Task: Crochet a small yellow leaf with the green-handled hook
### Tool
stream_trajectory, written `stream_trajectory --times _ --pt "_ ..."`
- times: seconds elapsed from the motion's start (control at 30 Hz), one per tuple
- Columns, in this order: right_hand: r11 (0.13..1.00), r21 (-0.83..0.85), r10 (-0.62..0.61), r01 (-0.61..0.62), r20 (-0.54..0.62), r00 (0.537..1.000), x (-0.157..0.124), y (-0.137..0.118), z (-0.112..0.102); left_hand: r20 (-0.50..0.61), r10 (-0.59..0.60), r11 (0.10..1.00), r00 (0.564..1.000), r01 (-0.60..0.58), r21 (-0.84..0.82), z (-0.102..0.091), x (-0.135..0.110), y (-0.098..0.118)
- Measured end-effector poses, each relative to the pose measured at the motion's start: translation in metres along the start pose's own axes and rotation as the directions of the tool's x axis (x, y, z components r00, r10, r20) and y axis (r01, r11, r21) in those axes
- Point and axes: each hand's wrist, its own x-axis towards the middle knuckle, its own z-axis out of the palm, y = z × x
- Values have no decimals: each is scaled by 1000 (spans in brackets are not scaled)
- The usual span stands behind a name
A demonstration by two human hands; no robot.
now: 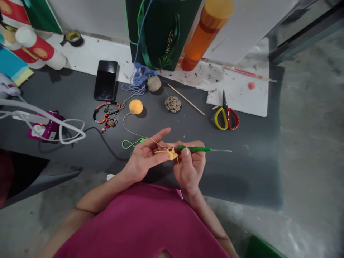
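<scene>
Between the thumb and fingers of my left hand (142,157) is a small yellow crochet piece (172,154), with a short yarn tail hanging below it. My right hand (190,166) grips a green-handled crochet hook (196,148); one thin metal end points right, away from the piece, and the other end meets the yellow piece. A thin strand of yarn runs over my raised left index finger toward the yellow ball (135,106) on the table. A bright green loop of yarn (131,144) lies just behind my left hand.
Scissors (227,116), a wooden stick (185,99), a brown crocheted rosette (173,104), a beige yarn ball (154,84), blue yarn (142,74), a beaded bracelet (106,113) and a phone (105,80) lie beyond my hands. A dark green bag (161,32) and orange bottle (200,41) stand behind.
</scene>
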Motion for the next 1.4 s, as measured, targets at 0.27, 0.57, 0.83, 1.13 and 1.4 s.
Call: stream_trajectory --times 0.27,0.57,0.83,1.13,1.4 --pt "775 -302 -464 555 322 825 5 4 -14 -107 16 998 994 -21 -51 1 3 -1" --pt "974 -137 -182 179 -9 983 -7 10 -4 -87 -156 977 984 140 -163 1 3 1" --pt "970 -210 -142 123 -80 987 -7 7 -14 -97 -126 978 987 108 -179 -1 4 2" --pt "991 -119 -61 52 -75 995 0 -1 -10 -32 -166 975 986 159 -157 -4 4 2" --pt "989 70 131 -131 5 991 4 -4 -6 15 -178 969 984 178 -174 -4 3 2"
